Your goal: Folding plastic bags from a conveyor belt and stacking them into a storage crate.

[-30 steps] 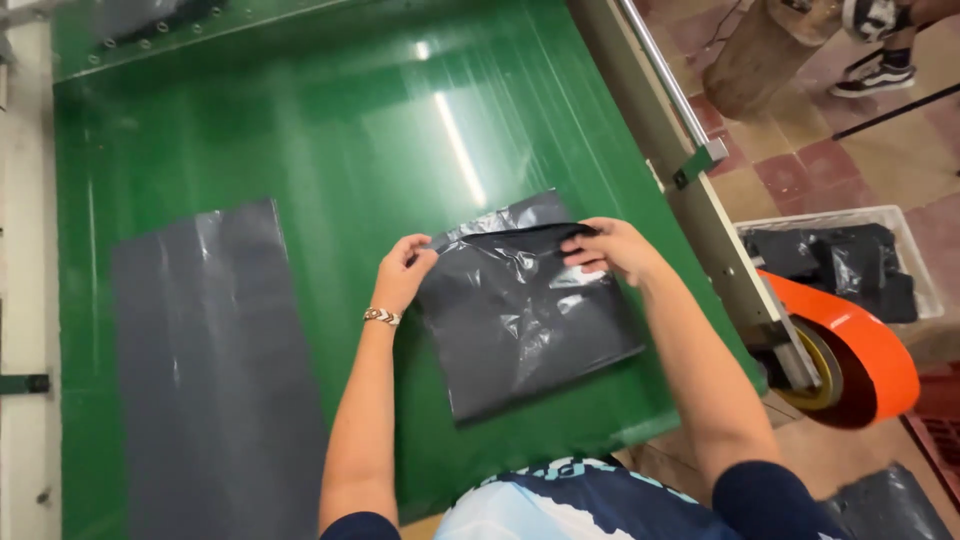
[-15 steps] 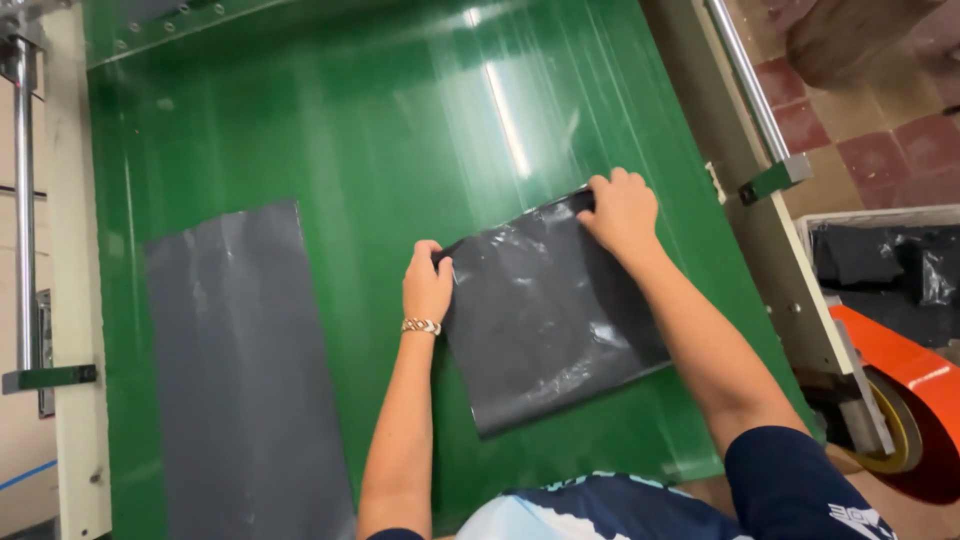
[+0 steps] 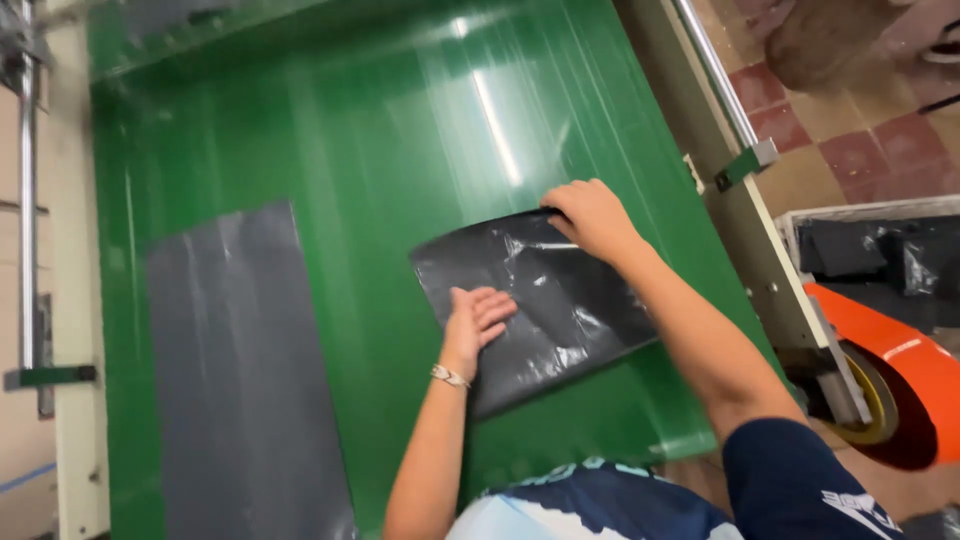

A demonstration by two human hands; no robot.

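Pressing flat, the left hand (image 3: 478, 318) lies palm down with fingers together and extended on the near-left part of a black plastic bag (image 3: 560, 300), not gripping it; the weight appears to pin the film against the belt so it cannot slide. The right hand (image 3: 592, 215) sits at the bag's far edge, fingers curled over it. Whether they pinch the film or only press on it cannot be told from this view.

Bag position: flat on the green conveyor belt (image 3: 350, 130), right of centre, turned at a slight angle to the belt's length, creased and glossy. Hands at 2 separate points, 1 mid-sheet and 1 at the edge, likely hold the thin film taut and smooth.

Left of the bag, well apart, a grey sheet (image 3: 240, 370) lies flat along the belt.

Right of the belt frame (image 3: 745, 240): an orange roll (image 3: 900, 385) near the corner, and a white bin (image 3: 880, 250) holding more dark bags, probably stock kept within reach.
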